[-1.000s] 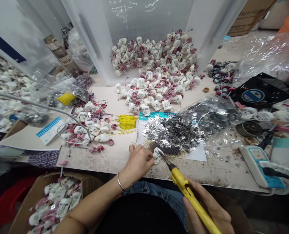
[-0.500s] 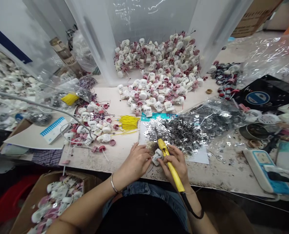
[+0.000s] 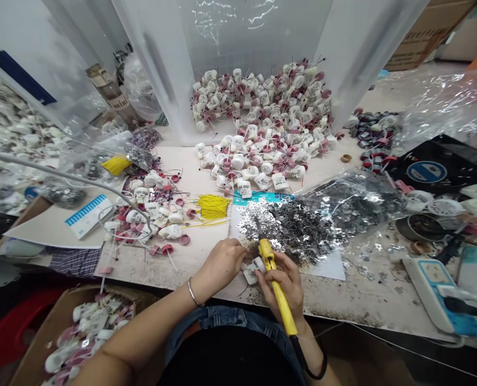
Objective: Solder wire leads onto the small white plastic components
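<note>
My right hand [image 3: 290, 284] is closed around a yellow-handled soldering iron [image 3: 283, 310], whose metal tip points up toward the loose metal pieces. The same hand also steadies a small white plastic housing [image 3: 251, 273] with its thumb and fingertips. Just left of the housing, my left hand [image 3: 222, 266] has its thumb and fingers pinched together. Whatever sits in that pinch is too small to make out. A heap of small silver and dark metal pieces [image 3: 303, 228] lies on a white sheet beyond both hands.
Yellow wires [image 3: 212, 208] lie in a bundle left of the metal pieces. White and pink parts [image 3: 238, 160] spill from a big translucent bin [image 3: 164, 86]. A power strip [image 3: 443, 297] is at the right edge. A cardboard box [image 3: 39, 340] of parts stands lower left.
My left hand's fingers have drawn together into a tighter pinch. The white housing has shifted slightly left and down and turned in my right hand, which still grips the soldering iron.
</note>
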`<action>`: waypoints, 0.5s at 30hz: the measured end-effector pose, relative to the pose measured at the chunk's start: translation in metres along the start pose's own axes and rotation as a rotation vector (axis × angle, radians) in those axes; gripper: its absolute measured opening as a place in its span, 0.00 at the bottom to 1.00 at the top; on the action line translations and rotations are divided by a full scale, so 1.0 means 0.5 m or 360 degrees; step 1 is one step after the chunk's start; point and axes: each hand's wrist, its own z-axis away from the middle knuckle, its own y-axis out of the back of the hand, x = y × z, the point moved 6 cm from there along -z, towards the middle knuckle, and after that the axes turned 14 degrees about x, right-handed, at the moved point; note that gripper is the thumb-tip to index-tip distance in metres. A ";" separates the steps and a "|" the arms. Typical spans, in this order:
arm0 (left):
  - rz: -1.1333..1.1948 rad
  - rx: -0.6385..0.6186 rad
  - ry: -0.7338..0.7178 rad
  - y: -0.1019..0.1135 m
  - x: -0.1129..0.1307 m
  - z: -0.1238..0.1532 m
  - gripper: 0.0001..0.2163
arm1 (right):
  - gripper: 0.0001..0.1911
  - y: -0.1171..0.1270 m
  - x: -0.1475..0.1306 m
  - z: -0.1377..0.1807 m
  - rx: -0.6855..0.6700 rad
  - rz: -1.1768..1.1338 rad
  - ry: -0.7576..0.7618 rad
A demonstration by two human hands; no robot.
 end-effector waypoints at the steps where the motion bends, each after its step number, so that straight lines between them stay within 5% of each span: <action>1: -0.0029 0.0002 0.0058 -0.001 -0.006 -0.005 0.12 | 0.08 -0.005 -0.002 -0.002 -0.0017 -0.0024 -0.0005; 5: -0.0072 0.0007 0.0129 -0.011 -0.016 -0.035 0.11 | 0.08 -0.001 0.000 -0.013 -0.0009 -0.0074 -0.0047; 11: -0.0010 -0.0123 0.0087 -0.006 -0.006 -0.024 0.10 | 0.16 0.086 0.004 -0.007 0.0100 -0.0024 -0.0096; 15: -0.0052 -0.0050 0.0239 0.001 -0.017 -0.017 0.09 | 0.24 0.111 -0.009 0.007 -0.0124 0.0034 0.0027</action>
